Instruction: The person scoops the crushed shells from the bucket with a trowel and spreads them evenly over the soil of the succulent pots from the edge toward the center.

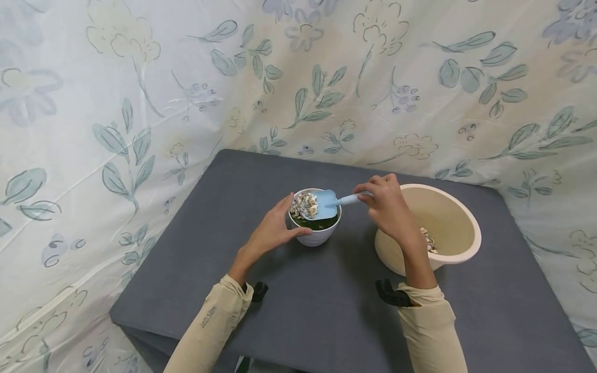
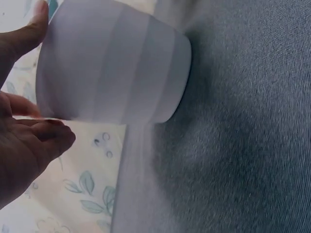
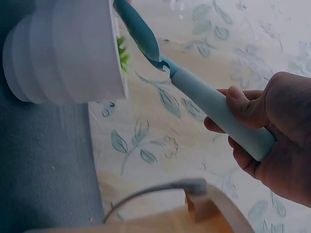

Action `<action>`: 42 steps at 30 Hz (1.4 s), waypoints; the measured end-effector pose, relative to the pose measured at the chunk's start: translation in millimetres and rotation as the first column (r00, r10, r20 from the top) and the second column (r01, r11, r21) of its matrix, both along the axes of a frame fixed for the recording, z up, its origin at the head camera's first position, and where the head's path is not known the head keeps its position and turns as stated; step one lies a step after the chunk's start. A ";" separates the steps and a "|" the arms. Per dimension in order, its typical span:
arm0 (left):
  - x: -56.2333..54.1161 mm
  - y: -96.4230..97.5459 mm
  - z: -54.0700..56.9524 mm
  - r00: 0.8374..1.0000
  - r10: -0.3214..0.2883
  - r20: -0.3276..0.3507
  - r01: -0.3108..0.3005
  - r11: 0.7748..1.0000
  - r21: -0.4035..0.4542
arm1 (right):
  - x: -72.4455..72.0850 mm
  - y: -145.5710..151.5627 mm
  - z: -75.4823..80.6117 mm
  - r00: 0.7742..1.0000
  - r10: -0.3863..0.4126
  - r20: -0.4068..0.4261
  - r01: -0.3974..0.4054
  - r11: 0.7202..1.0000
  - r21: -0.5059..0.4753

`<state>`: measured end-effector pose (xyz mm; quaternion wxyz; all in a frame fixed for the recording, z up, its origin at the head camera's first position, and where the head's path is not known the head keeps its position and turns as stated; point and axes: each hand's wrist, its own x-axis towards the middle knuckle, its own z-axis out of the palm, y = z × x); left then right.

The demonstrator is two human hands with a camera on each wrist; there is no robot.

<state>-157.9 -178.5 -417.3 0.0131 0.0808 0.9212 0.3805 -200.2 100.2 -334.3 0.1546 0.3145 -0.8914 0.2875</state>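
Observation:
A white ribbed flowerpot [image 1: 315, 238] stands on the grey table, holding green stuff and a heap of small pebbles [image 1: 303, 205] on its left side. My left hand [image 1: 276, 224] holds the pot at its rim, thumb on the near side and fingers on the far left side. In my right hand [image 1: 384, 207] is the handle of a light blue hand trowel [image 1: 326, 204]. The trowel's blade is over the pot's mouth, tipped toward the pebbles. Seen from the right wrist, the fingers wrap the trowel handle [image 3: 218, 109], and green leaves [image 3: 122, 54] poke past the pot's rim.
To the right, a large cream tub [image 1: 468, 243] with more pebbles [image 1: 429, 241] inside stands behind my right forearm. The grey table [image 1: 322, 311] meets a flower-patterned cloth [image 1: 298, 93] at the back.

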 end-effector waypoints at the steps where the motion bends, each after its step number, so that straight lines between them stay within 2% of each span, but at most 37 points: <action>1: -0.8 1.4 -0.9 1.000 0.004 0.001 -0.004 1.000 0.004 | -0.7 -3.1 -1.3 1.000 0.009 -0.027 -0.009 1.000 0.009; 7: -2.4 7.2 -3.9 0.999 0.049 0.010 -0.050 0.997 0.061 | -2.7 -17.6 -5.1 0.982 0.064 -0.180 -0.046 0.994 0.101; 12: -3.6 6.9 -3.2 0.997 0.070 0.027 -0.073 0.993 0.089 | -0.8 -20.0 -1.8 0.957 0.019 -0.288 0.012 0.994 0.106; 17: -7.7 3.6 0.2 0.997 0.062 0.039 -0.065 0.995 0.077 | 3.2 -17.6 3.9 0.930 -0.010 -0.367 0.052 0.993 0.106; 21: -12.6 -3.1 3.2 0.997 0.022 0.069 -0.027 0.997 0.078 | 4.8 -16.2 4.3 0.908 0.002 -0.420 0.047 0.993 0.108; 27: -24.7 -18.4 10.0 0.991 -0.095 0.093 0.091 0.995 0.049 | 4.7 -14.3 1.0 0.862 0.056 -0.505 -0.018 0.997 0.079; 30: -33.4 -23.6 13.6 0.977 -0.181 0.112 0.177 0.983 0.048 | 7.1 -8.7 0.4 0.833 0.055 -0.551 -0.016 0.997 0.074; 33: -42.3 -29.4 18.9 0.955 -0.261 0.142 0.258 0.965 0.040 | 11.2 0.0 2.5 0.815 0.005 -0.579 0.016 0.999 0.031; 36: -51.4 -34.9 25.6 0.928 -0.331 0.170 0.333 0.943 0.017 | 17.7 15.1 5.9 0.816 -0.081 -0.573 0.051 0.996 -0.068; 39: -59.8 -38.9 33.4 0.895 -0.407 0.183 0.418 0.908 -0.024 | 24.6 37.6 10.0 0.820 -0.157 -0.550 0.082 0.984 -0.159; 42: -67.0 -41.8 40.0 0.868 -0.454 0.200 0.476 0.876 -0.078 | 31.6 63.3 14.2 0.821 -0.223 -0.526 0.139 0.971 -0.194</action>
